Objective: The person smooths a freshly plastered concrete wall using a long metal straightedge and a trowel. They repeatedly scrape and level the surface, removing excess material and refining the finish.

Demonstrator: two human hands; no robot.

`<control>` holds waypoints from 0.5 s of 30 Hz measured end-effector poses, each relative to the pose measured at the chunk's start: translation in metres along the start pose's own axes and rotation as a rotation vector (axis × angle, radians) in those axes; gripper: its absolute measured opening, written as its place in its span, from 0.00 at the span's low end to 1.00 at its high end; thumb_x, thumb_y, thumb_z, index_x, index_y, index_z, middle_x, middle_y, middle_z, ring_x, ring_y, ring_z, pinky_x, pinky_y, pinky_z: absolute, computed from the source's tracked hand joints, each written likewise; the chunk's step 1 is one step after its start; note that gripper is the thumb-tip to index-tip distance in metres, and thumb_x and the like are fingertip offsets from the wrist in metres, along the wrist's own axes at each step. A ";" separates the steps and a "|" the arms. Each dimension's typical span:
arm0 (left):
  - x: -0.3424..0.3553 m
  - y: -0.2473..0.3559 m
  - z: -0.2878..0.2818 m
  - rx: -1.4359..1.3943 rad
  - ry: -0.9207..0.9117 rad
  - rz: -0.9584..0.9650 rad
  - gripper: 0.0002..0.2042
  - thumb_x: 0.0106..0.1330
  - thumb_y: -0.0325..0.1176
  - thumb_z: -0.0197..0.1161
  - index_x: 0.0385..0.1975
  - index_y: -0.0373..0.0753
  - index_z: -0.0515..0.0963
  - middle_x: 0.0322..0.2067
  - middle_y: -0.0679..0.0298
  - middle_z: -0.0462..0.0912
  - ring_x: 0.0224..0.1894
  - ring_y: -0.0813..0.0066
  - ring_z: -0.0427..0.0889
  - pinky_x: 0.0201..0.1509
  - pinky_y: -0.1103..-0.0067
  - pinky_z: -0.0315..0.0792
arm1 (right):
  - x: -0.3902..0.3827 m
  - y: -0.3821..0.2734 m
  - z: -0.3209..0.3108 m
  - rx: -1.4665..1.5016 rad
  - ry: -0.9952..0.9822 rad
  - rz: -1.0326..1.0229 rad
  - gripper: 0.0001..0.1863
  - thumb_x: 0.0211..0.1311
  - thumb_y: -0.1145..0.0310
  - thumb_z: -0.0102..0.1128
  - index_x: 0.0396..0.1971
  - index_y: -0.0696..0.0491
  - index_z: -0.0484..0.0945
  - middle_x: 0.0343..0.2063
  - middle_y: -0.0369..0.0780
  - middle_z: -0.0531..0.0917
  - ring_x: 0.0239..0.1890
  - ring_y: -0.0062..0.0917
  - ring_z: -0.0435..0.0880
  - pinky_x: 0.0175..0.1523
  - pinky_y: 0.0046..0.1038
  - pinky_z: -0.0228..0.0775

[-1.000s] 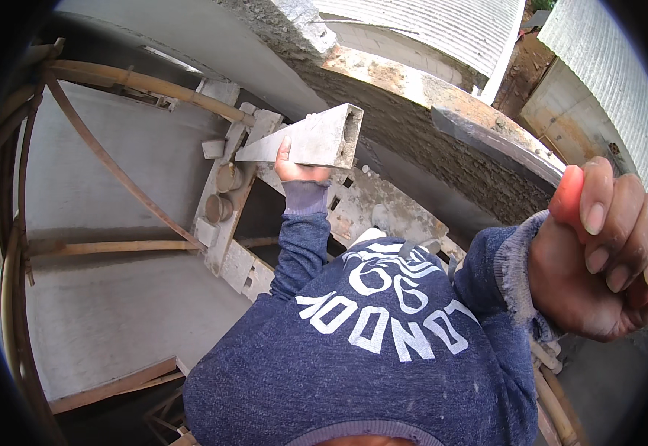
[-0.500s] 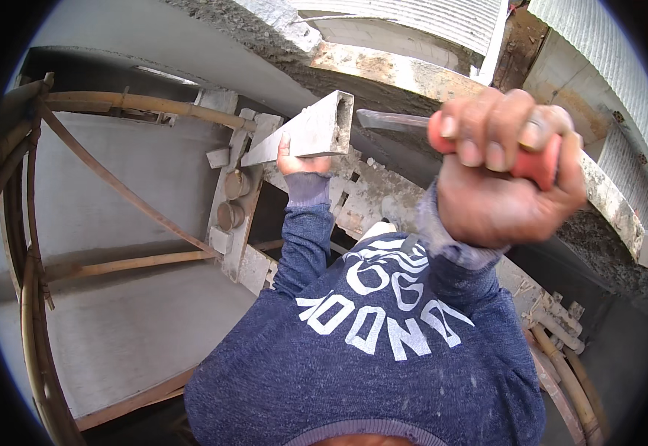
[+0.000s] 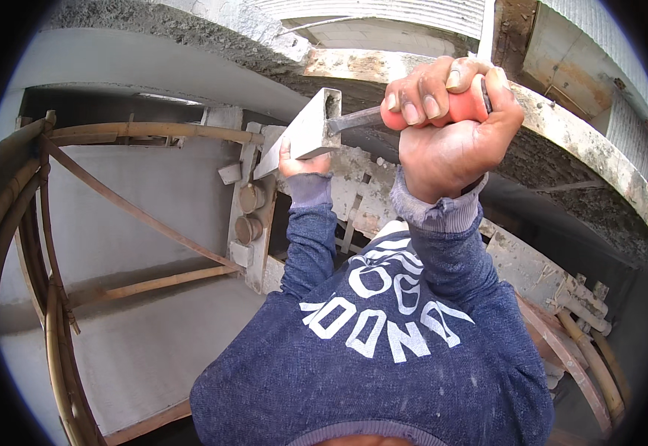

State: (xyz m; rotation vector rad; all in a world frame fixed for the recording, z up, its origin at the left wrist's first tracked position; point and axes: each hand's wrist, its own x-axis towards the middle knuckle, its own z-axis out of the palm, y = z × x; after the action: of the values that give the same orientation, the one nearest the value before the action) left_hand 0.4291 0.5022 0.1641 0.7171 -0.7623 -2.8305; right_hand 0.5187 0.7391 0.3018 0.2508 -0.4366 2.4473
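Observation:
My left hand (image 3: 306, 160) is closed around a long, pale rectangular hollow bar (image 3: 305, 128), its open end up and turned to the right. Fingers show along the bar's left side, while the rest of the grip is partly hidden. In my right hand (image 3: 454, 145) is a red-handled tool with a flat metal blade (image 3: 358, 120), the fist wrapped around its handle (image 3: 463, 106). The blade's tip meets the open end of the bar, where grey, rough residue shows. Whether the tip goes inside the bar I cannot tell.
Bamboo poles (image 3: 138, 202) frame the left side. Below, a board (image 3: 258, 223) carries two round containers (image 3: 249, 196). A rough concrete ledge (image 3: 591, 152) curves past my right hand, with corrugated sheets (image 3: 405, 15) beyond it. Dusty planks (image 3: 536, 271) lie at lower right.
My right hand has moved left, bringing the blade from a gap beside the bar to its open end. My left hand still grips the bar. The view has shifted slightly.

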 end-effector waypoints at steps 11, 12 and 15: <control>0.021 0.009 -0.039 -0.195 -0.449 -0.334 0.22 0.68 0.38 0.50 0.55 0.29 0.74 0.56 0.49 0.79 0.60 0.52 0.76 0.70 0.57 0.65 | -0.018 0.017 0.010 -0.022 0.052 -0.066 0.15 0.65 0.60 0.42 0.25 0.55 0.67 0.14 0.37 0.68 0.15 0.21 0.63 0.22 0.26 0.61; 0.016 0.001 -0.030 -0.144 -0.372 -0.251 0.22 0.68 0.38 0.50 0.55 0.29 0.75 0.56 0.48 0.79 0.60 0.52 0.76 0.70 0.57 0.66 | -0.019 0.023 0.013 -0.080 0.149 -0.043 0.14 0.64 0.62 0.39 0.23 0.54 0.64 0.13 0.36 0.65 0.14 0.20 0.61 0.21 0.25 0.57; 0.003 -0.003 -0.025 -0.031 -0.236 -0.095 0.21 0.67 0.37 0.50 0.54 0.29 0.75 0.55 0.48 0.80 0.59 0.53 0.77 0.69 0.58 0.67 | -0.009 0.017 0.017 -0.140 0.113 -0.010 0.14 0.64 0.63 0.39 0.21 0.54 0.64 0.13 0.37 0.65 0.15 0.20 0.62 0.23 0.24 0.58</control>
State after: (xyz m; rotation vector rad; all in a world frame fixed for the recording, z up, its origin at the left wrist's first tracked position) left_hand 0.4385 0.4930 0.1422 0.4302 -0.7326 -3.0428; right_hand 0.5164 0.7150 0.3107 0.0553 -0.5520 2.3945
